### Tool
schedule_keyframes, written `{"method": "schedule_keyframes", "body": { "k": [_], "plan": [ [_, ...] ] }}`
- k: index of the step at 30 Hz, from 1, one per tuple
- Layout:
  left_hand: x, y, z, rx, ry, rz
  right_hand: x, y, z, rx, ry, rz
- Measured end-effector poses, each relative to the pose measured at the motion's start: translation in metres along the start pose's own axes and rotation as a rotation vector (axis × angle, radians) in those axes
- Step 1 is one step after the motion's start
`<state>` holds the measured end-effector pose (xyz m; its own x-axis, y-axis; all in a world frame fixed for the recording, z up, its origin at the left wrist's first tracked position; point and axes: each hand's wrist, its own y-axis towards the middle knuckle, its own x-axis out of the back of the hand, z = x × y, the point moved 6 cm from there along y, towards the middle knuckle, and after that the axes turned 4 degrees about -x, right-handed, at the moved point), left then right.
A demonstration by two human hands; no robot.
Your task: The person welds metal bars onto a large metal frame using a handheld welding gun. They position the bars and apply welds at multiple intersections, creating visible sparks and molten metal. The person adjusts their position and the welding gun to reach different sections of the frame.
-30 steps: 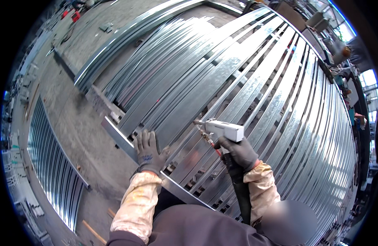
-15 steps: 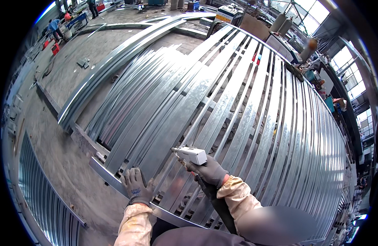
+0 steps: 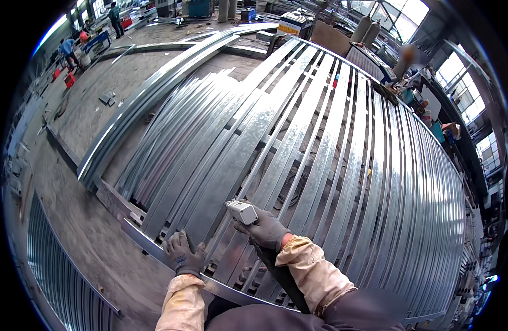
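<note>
My right hand (image 3: 269,230), in a grey glove, is closed round a welding gun (image 3: 243,212) with a white boxy head. A thick black hose (image 3: 280,278) runs from it back under my right forearm. The gun's nose points up and left, just over a narrow gap beside a wide galvanized metal strip (image 3: 223,185); whether it touches is unclear. At the near edge, my gloved left hand (image 3: 183,256) lies on the strip ends by the metal front rail (image 3: 146,241), its thumb apart from the fingers.
Long parallel metal slats (image 3: 325,138) fan across the frame to the right. Loose thin bars (image 3: 171,127) lie at its left, beside stacked long profiles (image 3: 138,91). Another slatted panel (image 3: 61,265) stands at lower left. Gas cylinders (image 3: 366,30) stand far back; a distant person (image 3: 115,21) is far left.
My right hand and the gun have shifted left and slightly down, and the gun has turned. My left hand stays in its place on the strip ends. The view has shifted slightly.
</note>
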<state>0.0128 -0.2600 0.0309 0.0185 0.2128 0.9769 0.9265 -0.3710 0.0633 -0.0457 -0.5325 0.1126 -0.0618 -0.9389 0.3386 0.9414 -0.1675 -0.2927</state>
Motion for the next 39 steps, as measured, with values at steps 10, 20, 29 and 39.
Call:
{"method": "schedule_keyframes", "body": {
  "k": [10,20,29,39],
  "plan": [
    [0.014,0.003,-0.008,-0.021,0.031,-0.056,0.067,-0.022,-0.002,-0.021,0.285,-0.093],
    [-0.027,0.150,-0.112,-0.291,-0.057,0.064,0.233,-0.048,-0.055,-0.408,-0.567,-0.649],
    [-0.074,0.297,-0.229,-0.365,-0.080,0.079,0.189,-0.017,-0.083,-0.520,-0.570,-0.739],
    [-0.098,0.375,-0.277,-0.469,-0.014,0.108,0.133,0.011,-0.104,-0.571,-0.698,-0.675]
  ]
}}
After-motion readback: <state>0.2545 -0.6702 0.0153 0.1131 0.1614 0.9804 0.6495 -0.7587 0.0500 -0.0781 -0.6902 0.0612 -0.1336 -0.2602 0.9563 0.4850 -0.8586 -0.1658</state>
